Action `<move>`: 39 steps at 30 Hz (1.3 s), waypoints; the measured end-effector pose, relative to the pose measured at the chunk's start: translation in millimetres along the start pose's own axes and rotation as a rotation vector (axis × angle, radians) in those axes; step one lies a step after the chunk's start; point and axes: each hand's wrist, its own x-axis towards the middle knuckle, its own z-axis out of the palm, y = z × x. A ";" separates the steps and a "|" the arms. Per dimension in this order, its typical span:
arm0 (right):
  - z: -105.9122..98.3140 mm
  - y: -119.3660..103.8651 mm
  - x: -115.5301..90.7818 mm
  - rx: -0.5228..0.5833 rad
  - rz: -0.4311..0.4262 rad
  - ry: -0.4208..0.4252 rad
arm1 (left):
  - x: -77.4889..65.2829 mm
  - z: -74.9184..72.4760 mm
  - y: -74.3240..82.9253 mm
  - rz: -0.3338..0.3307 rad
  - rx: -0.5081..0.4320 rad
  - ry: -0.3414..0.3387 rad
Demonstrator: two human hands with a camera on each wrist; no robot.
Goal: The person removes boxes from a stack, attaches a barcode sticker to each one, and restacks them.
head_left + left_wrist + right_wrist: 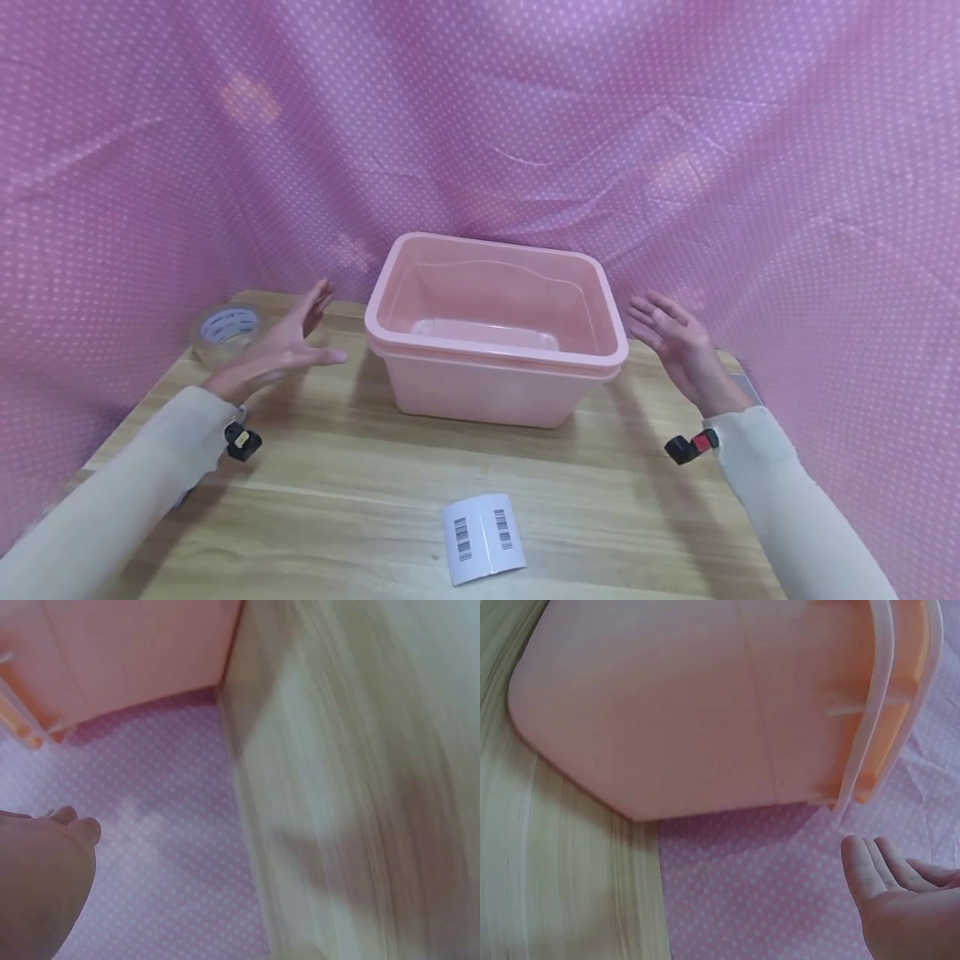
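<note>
Pink tub sits mid-surface, flanked by both hands. Left hand and right hand hover just beside its walls, each grip wide, fingers spread, holding nothing. Tape roll lies behind the left hand; barcode label lies nearest the person.

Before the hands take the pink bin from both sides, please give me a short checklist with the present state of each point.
1. Left hand open, holding nothing: ok.
2. Right hand open, holding nothing: ok.
3. Pink bin upright on the table: ok.
4. Bin inside free of objects: ok.
5. Tape roll apart from the bin: ok.
6. One bin or two nested: cannot tell.
</note>
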 end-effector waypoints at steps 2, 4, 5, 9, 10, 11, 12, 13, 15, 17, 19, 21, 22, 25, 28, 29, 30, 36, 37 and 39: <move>3.2 -0.9 1.2 0.052 -0.003 0.006 | 0.8 2.6 3.9 0.006 -0.011 -0.009; 6.5 -1.8 2.7 0.084 -0.003 0.016 | 1.2 4.7 7.0 0.010 -0.032 -0.023; 8.5 -2.4 3.4 0.091 -0.003 0.022 | 1.4 5.9 8.5 0.012 -0.046 -0.029; 15.9 -4.0 6.0 0.093 0.009 0.052 | 1.7 9.7 13.2 0.002 -0.069 -0.051; 17.8 -4.4 6.4 0.093 0.015 0.058 | 1.8 10.7 14.4 -0.003 -0.067 -0.051; 19.6 -4.6 6.6 0.088 0.020 0.061 | 1.8 11.6 15.5 -0.004 -0.064 -0.052; 21.1 -4.8 6.8 0.084 0.027 0.063 | 1.9 12.6 16.5 -0.003 -0.061 -0.051; 22.3 -4.8 7.0 0.085 0.033 0.065 | 2.3 13.8 17.1 -0.001 -0.058 -0.052; 24.3 -4.7 7.4 0.083 0.040 0.068 | 2.7 16.2 18.7 0.002 -0.055 -0.052; 25.7 -4.8 7.9 0.073 0.044 0.074 | 4.0 18.7 19.6 0.013 -0.058 -0.049; 26.9 -5.3 8.3 0.064 0.044 0.079 | 5.5 20.7 21.0 0.012 -0.052 -0.046; 28.0 -6.0 8.9 0.059 0.045 0.085 | 7.1 22.2 22.2 0.021 -0.049 -0.043; 28.8 -6.5 9.2 0.056 0.045 0.089 | 8.0 22.8 22.6 0.027 -0.047 -0.043; 31.6 -7.4 10.2 0.062 0.045 0.105 | 9.7 24.8 24.8 0.035 -0.031 -0.040; 35.4 -8.0 11.5 0.053 0.051 0.120 | 10.8 27.2 25.3 0.050 -0.025 -0.032; 36.2 -7.9 12.2 0.050 0.054 0.123 | 11.1 28.2 25.3 0.053 -0.022 -0.029; 37.2 -8.0 12.9 0.040 0.056 0.127 | 11.4 29.1 25.0 0.055 -0.020 -0.026; 41.3 -10.7 15.7 0.003 0.087 0.160 | 13.0 33.4 24.7 0.062 -0.022 -0.014; 41.8 -11.4 16.1 -0.002 0.093 0.163 | 13.2 33.9 24.6 0.065 -0.026 -0.013; 42.3 -12.5 16.7 -0.017 0.108 0.170 | 12.9 35.3 24.8 0.071 -0.037 -0.008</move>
